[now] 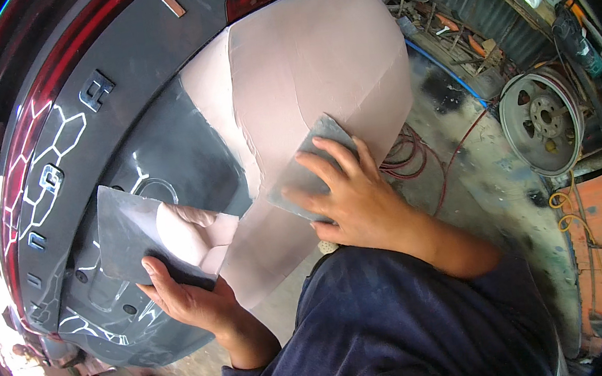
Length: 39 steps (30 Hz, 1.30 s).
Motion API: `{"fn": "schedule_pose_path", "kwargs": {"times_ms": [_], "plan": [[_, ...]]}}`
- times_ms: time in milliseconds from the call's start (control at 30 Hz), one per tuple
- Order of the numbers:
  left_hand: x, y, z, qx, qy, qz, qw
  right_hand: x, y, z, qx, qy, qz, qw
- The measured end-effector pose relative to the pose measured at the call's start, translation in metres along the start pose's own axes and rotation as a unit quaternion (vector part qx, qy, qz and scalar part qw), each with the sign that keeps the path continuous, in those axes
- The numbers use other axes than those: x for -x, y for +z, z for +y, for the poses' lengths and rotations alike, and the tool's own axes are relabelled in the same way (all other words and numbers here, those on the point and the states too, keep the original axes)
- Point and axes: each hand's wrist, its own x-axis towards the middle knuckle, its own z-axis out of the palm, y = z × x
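Left hand (pixel 194 300) gripping one paste-loaded plate (pixel 126 236), right hand (pixel 356 193) splayed, holding one grey spreader (pixel 291 174) over one paste-coated panel (pixel 302 56)

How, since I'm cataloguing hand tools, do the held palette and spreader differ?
The palette carries a heap of pale paste; the spreader shows none on its visible face. The left grip holds the palette by its near edge; the right grip is splayed over the spreader. The palette looks larger in view than the spreader. Both are flat, grey sheets.
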Motion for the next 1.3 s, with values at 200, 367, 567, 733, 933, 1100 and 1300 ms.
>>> {"fn": "schedule_pose_path", "kwargs": {"times_ms": [200, 367, 567, 733, 933, 1100, 1300], "plan": [[0.012, 0.010, 0.004, 0.009, -0.050, -0.039, 0.998, 0.036, -0.004, -0.005, -0.012, 0.031, -0.052, 0.998], [0.037, 0.020, -0.013, -0.008, -0.187, -0.164, 0.968, 0.044, -0.045, 0.010, -0.227, 0.002, 0.040, 0.973], [0.074, 0.071, -0.014, 0.062, -0.352, -0.219, 0.908, 0.043, -0.074, 0.003, -0.380, -0.148, 0.063, 0.911], [0.084, 0.084, -0.018, 0.063, -0.340, -0.192, 0.918, 0.061, -0.075, 0.050, -0.262, -0.029, -0.006, 0.965], [0.091, 0.105, -0.009, 0.023, -0.118, -0.202, 0.972, 0.062, -0.114, 0.068, -0.058, -0.030, 0.062, 0.996], [0.113, 0.126, -0.016, 0.010, -0.024, -0.241, 0.970, 0.053, -0.131, 0.063, -0.031, -0.098, 0.054, 0.993], [0.130, 0.131, -0.024, -0.053, -0.012, -0.250, 0.967, 0.058, -0.110, 0.079, -0.044, -0.126, 0.007, 0.991]]}}
